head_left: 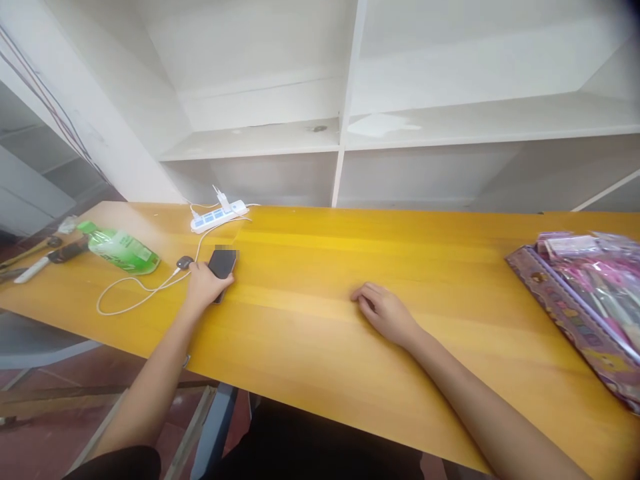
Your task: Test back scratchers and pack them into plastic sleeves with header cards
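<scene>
My left hand [204, 285] is closed around a dark smartphone [223, 263] at the left of the yellow table, thumb on one edge and fingers on the other. Just beyond its knuckles lies a small black device [185, 262], with a white cable [120, 312] looping beside it. My right hand [383, 312] rests on the bare wood right of centre. Its fingers are curled inward, and whether anything is under them is hidden.
A white power strip [219, 217] with plugs lies at the table's back edge. A green bottle [123, 250] lies on its side at the left. Plastic-wrapped pink items sit in a purple printed box [565, 313] at the right. White shelves [400, 127] rise behind the table [300, 340].
</scene>
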Tool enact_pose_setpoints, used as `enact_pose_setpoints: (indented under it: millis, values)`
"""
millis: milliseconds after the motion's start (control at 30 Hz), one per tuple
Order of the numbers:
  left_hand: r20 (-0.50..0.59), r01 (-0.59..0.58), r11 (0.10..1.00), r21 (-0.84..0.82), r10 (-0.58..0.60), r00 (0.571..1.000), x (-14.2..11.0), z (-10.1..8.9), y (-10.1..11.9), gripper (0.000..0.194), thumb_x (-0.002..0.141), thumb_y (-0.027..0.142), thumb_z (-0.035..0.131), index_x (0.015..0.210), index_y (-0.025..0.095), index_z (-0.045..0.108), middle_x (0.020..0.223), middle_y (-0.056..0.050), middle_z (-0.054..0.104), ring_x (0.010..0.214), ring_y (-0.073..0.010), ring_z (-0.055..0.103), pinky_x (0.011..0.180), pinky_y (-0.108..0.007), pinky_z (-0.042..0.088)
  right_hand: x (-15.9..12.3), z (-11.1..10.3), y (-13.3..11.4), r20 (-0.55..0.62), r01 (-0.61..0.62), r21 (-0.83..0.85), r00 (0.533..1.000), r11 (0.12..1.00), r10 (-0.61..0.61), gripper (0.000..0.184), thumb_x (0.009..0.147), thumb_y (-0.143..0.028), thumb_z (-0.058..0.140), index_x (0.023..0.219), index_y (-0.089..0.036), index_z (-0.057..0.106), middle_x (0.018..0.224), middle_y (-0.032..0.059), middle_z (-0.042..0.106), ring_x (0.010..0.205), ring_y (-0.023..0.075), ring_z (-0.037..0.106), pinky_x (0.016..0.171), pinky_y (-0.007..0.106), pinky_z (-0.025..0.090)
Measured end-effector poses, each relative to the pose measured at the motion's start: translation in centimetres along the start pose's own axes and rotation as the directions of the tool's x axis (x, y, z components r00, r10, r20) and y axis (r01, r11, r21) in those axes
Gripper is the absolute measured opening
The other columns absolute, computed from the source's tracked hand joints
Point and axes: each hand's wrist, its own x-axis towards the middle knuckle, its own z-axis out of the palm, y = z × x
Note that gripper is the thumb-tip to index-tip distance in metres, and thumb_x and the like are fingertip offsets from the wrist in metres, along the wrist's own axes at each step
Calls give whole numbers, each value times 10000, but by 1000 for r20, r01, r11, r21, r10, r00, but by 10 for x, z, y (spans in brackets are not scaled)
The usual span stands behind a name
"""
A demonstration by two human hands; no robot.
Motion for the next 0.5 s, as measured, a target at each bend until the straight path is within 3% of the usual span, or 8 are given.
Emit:
enact_pose_setpoints:
  millis: [100,200,367,500]
  values:
    - [-26,-133,978,-161,130,991,-26,3,40,691,695,583,808,1181,159,558,1212,-172,597,1202,-398,651,1046,-530,556,-3,7,-15,14,-32,109,999,994,31,241,1069,-273,453,1077,-242,692,1064,98,749,980,283,705,932,490,562]
    - [26,-99,892,-441,123,992,-58,25,96,606,691,559,863,1056,229,510,1044,-95,648,994,-323,687,930,-485,574,-5,21,-40,45,-123,329,992,936,114,283,1088,-355,480,1304,-244,625,1145,105,743,1004,272,715,924,479,593]
    - [138,-5,551,-835,218,966,-108,74,176,660,656,487,971,1078,242,527,1061,-87,698,991,-288,699,898,-426,563,15,48,-78,125,-198,567,980,800,153,599,1067,-420,553,1602,-242,351,1440,153,633,1258,285,665,1098,519,556]
    - [146,40,242,-969,440,886,-126,95,193,474,942,608,697,1185,241,523,1148,-89,693,1010,-252,698,896,-402,574,31,57,-78,73,-275,618,953,737,295,726,1031,-459,619,1627,-253,259,1593,175,518,1451,341,547,1218,586,456]
